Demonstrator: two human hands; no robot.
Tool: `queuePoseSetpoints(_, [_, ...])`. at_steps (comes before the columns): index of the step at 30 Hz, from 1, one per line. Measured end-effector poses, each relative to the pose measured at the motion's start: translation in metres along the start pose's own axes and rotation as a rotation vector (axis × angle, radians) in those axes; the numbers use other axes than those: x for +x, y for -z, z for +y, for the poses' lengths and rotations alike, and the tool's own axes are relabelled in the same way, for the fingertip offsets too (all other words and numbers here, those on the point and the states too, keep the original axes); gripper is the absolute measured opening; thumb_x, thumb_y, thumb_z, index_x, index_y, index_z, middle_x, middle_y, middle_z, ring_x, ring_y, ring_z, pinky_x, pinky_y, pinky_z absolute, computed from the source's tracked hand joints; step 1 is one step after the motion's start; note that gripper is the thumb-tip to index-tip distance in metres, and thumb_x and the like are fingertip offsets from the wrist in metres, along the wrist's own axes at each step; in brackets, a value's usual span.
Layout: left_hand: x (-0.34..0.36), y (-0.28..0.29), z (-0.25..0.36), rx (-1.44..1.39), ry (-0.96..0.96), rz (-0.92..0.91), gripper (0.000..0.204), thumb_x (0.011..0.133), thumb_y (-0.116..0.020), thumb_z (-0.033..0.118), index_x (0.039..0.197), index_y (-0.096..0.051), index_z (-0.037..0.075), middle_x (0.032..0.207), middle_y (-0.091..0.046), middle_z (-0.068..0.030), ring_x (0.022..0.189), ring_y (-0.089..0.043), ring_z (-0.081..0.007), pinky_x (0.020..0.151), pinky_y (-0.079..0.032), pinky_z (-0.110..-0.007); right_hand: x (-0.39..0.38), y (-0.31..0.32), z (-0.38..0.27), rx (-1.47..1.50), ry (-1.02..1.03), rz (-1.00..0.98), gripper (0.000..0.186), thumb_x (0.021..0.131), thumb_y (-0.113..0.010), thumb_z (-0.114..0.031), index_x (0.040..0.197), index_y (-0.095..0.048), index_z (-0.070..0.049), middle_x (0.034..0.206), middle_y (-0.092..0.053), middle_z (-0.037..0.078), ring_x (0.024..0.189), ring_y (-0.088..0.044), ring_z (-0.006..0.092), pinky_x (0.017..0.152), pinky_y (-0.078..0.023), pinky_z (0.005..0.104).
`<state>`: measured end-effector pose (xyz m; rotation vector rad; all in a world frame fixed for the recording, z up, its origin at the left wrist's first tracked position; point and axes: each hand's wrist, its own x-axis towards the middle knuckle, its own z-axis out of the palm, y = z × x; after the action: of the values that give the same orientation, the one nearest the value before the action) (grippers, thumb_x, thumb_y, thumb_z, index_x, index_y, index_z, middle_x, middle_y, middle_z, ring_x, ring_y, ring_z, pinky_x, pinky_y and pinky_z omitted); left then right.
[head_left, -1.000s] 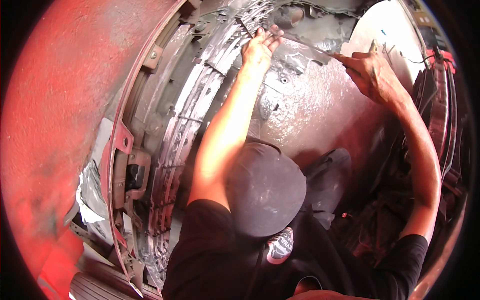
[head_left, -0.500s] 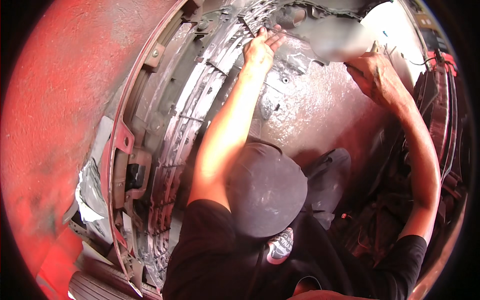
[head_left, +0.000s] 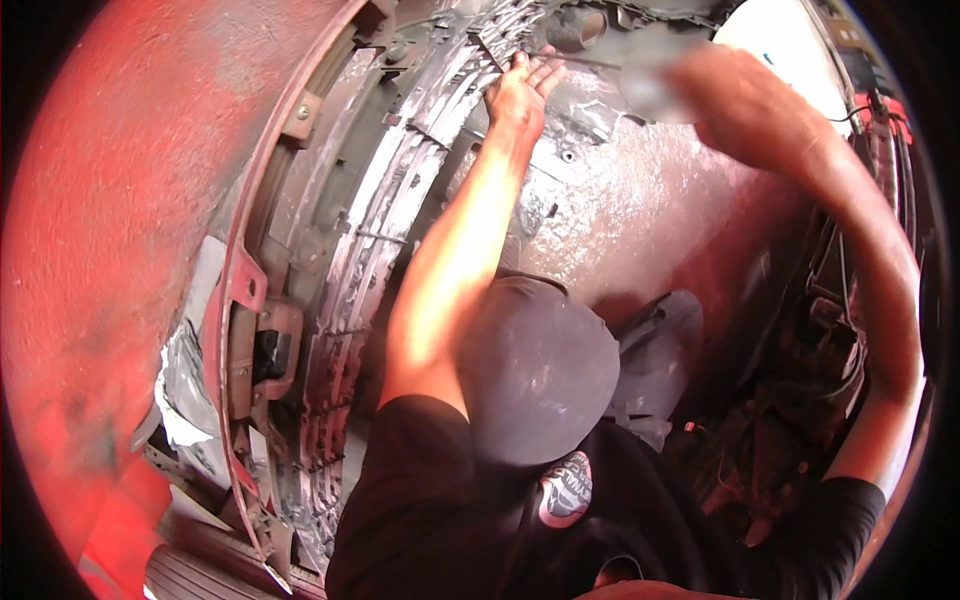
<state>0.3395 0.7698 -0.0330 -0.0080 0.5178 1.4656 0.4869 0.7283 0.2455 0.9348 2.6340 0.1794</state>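
Observation:
My left hand (head_left: pixel 518 100) is raised against the long slatted plastic car part (head_left: pixel 385 210), which looks like a bumper grille and is scuffed grey and white. Its fingers are stretched out and apart, with the thumb by the slats. A thin dark rod (head_left: pixel 585 62) runs from beside these fingertips toward a blurred patch; whether the left fingers touch it I cannot tell. My right hand (head_left: pixel 750 110) is up at the far right, bent inward. Motion and the blurred patch hide its fingers and anything in them.
A red panel (head_left: pixel 110 200) fills the left side. My dark-trousered knee (head_left: pixel 540 370) is below my hands. A white rounded panel (head_left: pixel 785 50) stands at the far right, with dark car parts and cables (head_left: pixel 850 270) down the right side. Wet-looking grey floor (head_left: pixel 640 200) lies between.
My right hand has swung up and its forearm has moved outward to the right. The left hand has stayed almost in place at the slats. The thin rod shows more plainly.

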Motion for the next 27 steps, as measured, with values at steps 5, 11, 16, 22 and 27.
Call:
queuePoseSetpoints(5, [0.001,0.001,-0.001,-0.045,-0.005,-0.01,0.016,0.104,-0.041,0.009,0.113,-0.045,-0.004,0.115,-0.062,-0.0298,0.1,-0.067,-0.0416,0.09,-0.058,-0.052,-0.014,-0.023,-0.034,0.01,-0.109,-0.025,0.016,0.091,-0.05,-0.001,0.097,-0.063,0.004,0.072,-0.064,0.02,0.068,-0.067,0.0325,0.061,-0.054,0.0428])
queuePoseSetpoints(11, [-0.004,-0.006,-0.002,-0.029,-0.004,0.006,0.007,0.103,-0.038,0.004,0.104,-0.045,0.003,0.118,-0.06,-0.0327,0.111,-0.061,-0.0481,0.099,-0.052,-0.059,-0.02,-0.036,-0.06,0.025,-0.208,-0.038,0.026,0.097,-0.046,-0.004,0.115,-0.062,0.006,0.068,-0.064,0.018,0.062,-0.067,0.0323,0.056,-0.054,0.0428])
queuePoseSetpoints(16, [-0.003,-0.003,-0.001,-0.032,-0.019,0.039,0.008,0.104,-0.039,0.007,0.108,-0.044,0.001,0.119,-0.06,-0.0329,0.109,-0.063,-0.046,0.096,-0.055,-0.055,-0.035,-0.084,-0.08,-0.061,-0.245,0.002,0.049,0.084,-0.05,0.001,0.133,-0.054,0.005,0.082,-0.065,0.018,0.064,-0.067,0.0314,0.06,-0.055,0.0435])
queuePoseSetpoints(22, [-0.004,0.0,-0.001,-0.001,-0.018,-0.029,0.009,0.103,-0.038,0.003,0.109,-0.044,0.001,0.119,-0.061,-0.0293,0.103,-0.065,-0.0453,0.092,-0.056,-0.055,-0.04,-0.15,-0.119,0.206,-0.516,0.086,0.061,0.083,-0.053,-0.005,0.143,-0.047,-0.001,0.083,-0.062,0.019,0.063,-0.066,0.0347,0.058,-0.055,0.0452])
queuePoseSetpoints(27, [-0.005,0.003,0.0,-0.025,0.021,-0.081,0.011,0.103,-0.038,0.006,0.107,-0.047,-0.001,0.119,-0.062,-0.0252,0.1,-0.068,-0.0392,0.089,-0.058,-0.049,-0.033,-0.186,-0.139,0.317,-0.567,0.266,0.054,0.087,-0.056,-0.009,0.14,-0.052,-0.002,0.079,-0.063,0.019,0.055,-0.064,0.0344,0.052,-0.053,0.0458])
